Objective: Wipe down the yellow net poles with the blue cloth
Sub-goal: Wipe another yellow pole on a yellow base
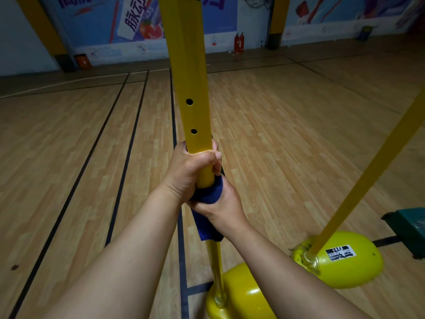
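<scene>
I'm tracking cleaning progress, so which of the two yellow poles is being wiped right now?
The near centre pole: both hands grip it, the right with the blue cloth. The right-side pole stands untouched.

There is a single view, from a wide-angle camera worn on the person's head, which looks forward and steeply down along both bare forearms, so near that the left hand [192, 166] and right hand [220, 204] sit at mid-frame. It faces a tall yellow metal net pole [185, 72] close in front, which runs from the top edge to its rounded yellow base [243, 298] at the bottom edge. Beyond lie the light wooden plank floor [69, 146] and a far wall with blue printed banners [110, 21], its lines bowed by the lens.
</scene>
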### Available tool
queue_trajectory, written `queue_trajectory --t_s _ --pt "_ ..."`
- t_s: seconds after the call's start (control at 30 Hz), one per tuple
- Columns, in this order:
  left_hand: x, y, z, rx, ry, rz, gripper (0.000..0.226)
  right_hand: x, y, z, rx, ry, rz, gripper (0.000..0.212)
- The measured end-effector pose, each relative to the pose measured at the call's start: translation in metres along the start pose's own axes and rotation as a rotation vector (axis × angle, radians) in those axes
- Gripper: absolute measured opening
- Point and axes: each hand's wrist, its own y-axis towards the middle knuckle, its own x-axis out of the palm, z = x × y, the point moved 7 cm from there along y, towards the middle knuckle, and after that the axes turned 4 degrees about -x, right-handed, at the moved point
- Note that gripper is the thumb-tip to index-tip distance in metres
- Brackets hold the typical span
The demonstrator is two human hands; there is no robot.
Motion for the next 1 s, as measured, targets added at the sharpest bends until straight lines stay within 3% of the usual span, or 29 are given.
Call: queue_trajectory --t_s 0.47,0.67,1.0 --pt "-0.001 -0.001 -0.001 -0.027 0.009 -0.037 0.017 0.004 -0.029 0.079 0.19 -0.055 -0.062 0.066" --pt "0.001 -0.001 -0.001 -0.023 0.015 -0.054 0.023 0.005 -0.027 0.076 0.2 -0.013 -0.029 0.065" --pt "-0.001 -0.002 -0.003 -0.029 0.014 -0.043 0.023 0.001 -0.012 0.025 0.041 0.003 0.063 0.062"
